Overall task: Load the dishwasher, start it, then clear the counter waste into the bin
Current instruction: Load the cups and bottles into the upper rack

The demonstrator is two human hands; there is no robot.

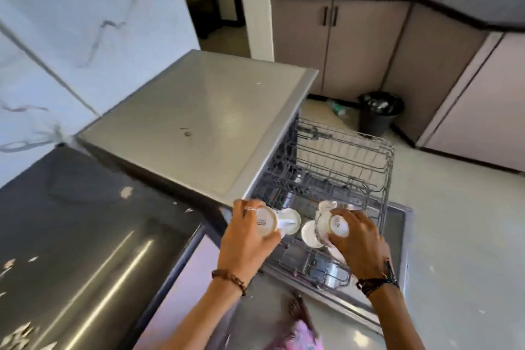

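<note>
- Two white cups were in my grip, one per hand, both upside down over the near edge of the pulled-out dishwasher rack (pixel 341 167).
- My left hand (pixel 245 239) curled round the left cup (pixel 268 224); my right hand (pixel 359 241) held the right cup (pixel 331 229).
- Loading had barely begun, judging by the bare wires; starting and filling the bin (pixel 379 113) remained.

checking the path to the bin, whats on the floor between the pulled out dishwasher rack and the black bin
In the head view, a plastic bottle lies on the floor between the upper rack and the black bin, close beside the bin; the rest is bare floor.
</note>
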